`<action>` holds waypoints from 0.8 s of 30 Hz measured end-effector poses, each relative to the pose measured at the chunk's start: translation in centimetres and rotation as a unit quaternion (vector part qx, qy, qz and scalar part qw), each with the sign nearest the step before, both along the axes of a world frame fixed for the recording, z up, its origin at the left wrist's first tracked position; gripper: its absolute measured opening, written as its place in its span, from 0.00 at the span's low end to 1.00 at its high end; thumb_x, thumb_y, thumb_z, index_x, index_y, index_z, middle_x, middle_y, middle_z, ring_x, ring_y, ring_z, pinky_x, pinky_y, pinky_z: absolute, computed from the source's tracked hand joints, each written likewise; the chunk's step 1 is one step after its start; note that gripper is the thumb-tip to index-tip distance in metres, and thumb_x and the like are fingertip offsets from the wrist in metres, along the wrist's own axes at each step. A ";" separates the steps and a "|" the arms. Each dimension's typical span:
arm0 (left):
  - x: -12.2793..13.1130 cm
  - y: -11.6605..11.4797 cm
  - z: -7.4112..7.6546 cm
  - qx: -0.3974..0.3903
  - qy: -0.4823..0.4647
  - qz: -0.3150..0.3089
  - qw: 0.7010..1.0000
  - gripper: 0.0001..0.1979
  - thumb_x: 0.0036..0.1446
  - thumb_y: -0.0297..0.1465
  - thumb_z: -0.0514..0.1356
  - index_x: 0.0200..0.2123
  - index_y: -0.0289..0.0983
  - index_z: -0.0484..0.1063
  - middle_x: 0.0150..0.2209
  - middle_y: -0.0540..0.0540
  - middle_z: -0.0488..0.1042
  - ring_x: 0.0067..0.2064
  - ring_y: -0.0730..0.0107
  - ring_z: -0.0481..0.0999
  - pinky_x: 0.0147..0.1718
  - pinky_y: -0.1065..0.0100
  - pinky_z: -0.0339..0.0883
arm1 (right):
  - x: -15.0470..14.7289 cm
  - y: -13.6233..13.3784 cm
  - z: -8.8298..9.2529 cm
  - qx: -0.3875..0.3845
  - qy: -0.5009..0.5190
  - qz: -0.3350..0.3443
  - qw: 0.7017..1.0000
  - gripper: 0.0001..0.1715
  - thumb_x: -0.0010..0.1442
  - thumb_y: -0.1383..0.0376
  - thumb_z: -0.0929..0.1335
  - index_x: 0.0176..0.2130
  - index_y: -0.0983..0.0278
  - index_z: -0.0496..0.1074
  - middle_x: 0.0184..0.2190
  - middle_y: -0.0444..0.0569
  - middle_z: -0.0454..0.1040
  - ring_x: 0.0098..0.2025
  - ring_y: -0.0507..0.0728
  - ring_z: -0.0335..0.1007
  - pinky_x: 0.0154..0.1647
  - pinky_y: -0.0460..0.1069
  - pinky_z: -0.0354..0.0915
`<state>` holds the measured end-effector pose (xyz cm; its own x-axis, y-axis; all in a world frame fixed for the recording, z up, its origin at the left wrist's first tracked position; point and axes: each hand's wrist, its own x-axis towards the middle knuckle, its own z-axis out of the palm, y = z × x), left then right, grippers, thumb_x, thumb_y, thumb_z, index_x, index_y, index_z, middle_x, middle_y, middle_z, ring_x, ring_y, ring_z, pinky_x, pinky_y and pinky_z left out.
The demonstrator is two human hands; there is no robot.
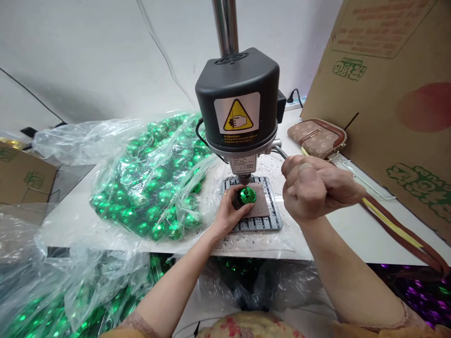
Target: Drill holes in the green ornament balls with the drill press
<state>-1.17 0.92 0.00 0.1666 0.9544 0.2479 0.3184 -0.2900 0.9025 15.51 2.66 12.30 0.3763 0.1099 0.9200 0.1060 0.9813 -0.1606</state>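
A black bench drill press stands in front of me, with a yellow hand-warning label on its housing. My left hand is closed round a shiny green faceted ball under the drill's chuck. A dark round part shows beside the ball; whether it is a holder I cannot tell. Below lies the slotted metal base plate, with a brown board on it and dark shavings about. My right hand is in a fist round the end of the press's feed lever, whose grip the fingers hide.
Left of the press lies a clear plastic bag of many green balls. More bagged green balls are at lower left. To the right are a brown patterned purse, its strap, and a large cardboard box. Purple balls show at lower right.
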 end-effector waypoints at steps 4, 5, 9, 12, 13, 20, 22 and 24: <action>0.0 -0.1 -0.1 -0.001 -0.002 -0.002 1.000 0.25 0.55 0.36 0.70 0.54 0.41 0.69 0.55 0.43 0.74 0.56 0.56 0.73 0.57 0.57 0.65 | -0.1 -0.4 -0.5 0.006 -0.011 0.008 1.000 0.27 0.57 0.76 0.66 0.20 0.63 0.45 0.14 0.36 0.48 0.13 0.44 0.48 0.17 0.48 0.48; 0.0 0.0 -0.1 0.000 0.000 -0.002 1.000 0.25 0.55 0.36 0.70 0.54 0.41 0.69 0.55 0.43 0.74 0.56 0.57 0.73 0.57 0.57 0.65 | -0.2 -0.6 -0.3 -0.006 -0.006 0.008 1.000 0.27 0.58 0.75 0.66 0.20 0.63 0.45 0.14 0.36 0.49 0.13 0.44 0.49 0.17 0.48 0.48; 0.3 0.2 0.3 -0.006 0.010 0.019 1.000 0.25 0.54 0.36 0.70 0.54 0.41 0.69 0.53 0.43 0.74 0.55 0.56 0.74 0.56 0.56 0.66 | -1.0 -1.0 2.6 -0.108 0.072 0.006 0.991 0.27 0.61 0.72 0.67 0.17 0.63 0.50 0.14 0.37 0.51 0.15 0.44 0.47 0.17 0.48 0.44; 0.7 -0.5 0.6 0.002 0.017 0.058 0.998 0.24 0.55 0.36 0.69 0.54 0.41 0.70 0.51 0.42 0.76 0.53 0.55 0.75 0.55 0.54 0.69 | -1.2 -0.6 5.3 -0.132 0.097 0.038 0.986 0.25 0.59 0.72 0.68 0.17 0.61 0.55 0.12 0.37 0.54 0.15 0.46 0.47 0.17 0.49 0.45; 0.7 -1.3 0.6 0.023 0.024 0.084 0.996 0.23 0.55 0.37 0.69 0.53 0.41 0.70 0.50 0.42 0.76 0.53 0.55 0.76 0.54 0.53 0.69 | -1.2 -0.4 6.0 -0.141 0.091 0.054 0.984 0.24 0.60 0.72 0.68 0.18 0.60 0.57 0.12 0.37 0.54 0.15 0.47 0.47 0.17 0.50 0.46; -1.0 -11.9 -3.1 0.329 0.228 -0.153 0.904 0.21 0.57 0.34 0.67 0.55 0.49 0.71 0.51 0.38 0.77 0.44 0.55 0.79 0.40 0.55 0.76 | -0.5 -0.3 6.4 -0.160 0.068 0.082 0.981 0.23 0.60 0.70 0.69 0.19 0.60 0.58 0.13 0.37 0.56 0.16 0.46 0.48 0.18 0.50 0.46; -1.7 -13.8 -4.4 0.335 0.296 -0.221 0.867 0.21 0.58 0.29 0.63 0.54 0.51 0.71 0.53 0.36 0.78 0.43 0.53 0.79 0.39 0.54 0.76 | -0.6 -0.5 6.3 -0.163 0.071 0.076 0.981 0.23 0.61 0.71 0.68 0.19 0.61 0.57 0.13 0.37 0.55 0.15 0.45 0.48 0.18 0.49 0.45; -2.3 -14.6 -5.4 0.316 0.320 -0.258 0.855 0.22 0.57 0.27 0.62 0.55 0.50 0.71 0.54 0.32 0.77 0.44 0.50 0.79 0.39 0.53 0.76 | -0.7 -0.7 6.3 -0.177 0.070 0.069 0.979 0.23 0.62 0.71 0.67 0.19 0.61 0.57 0.14 0.37 0.55 0.16 0.44 0.49 0.18 0.48 0.45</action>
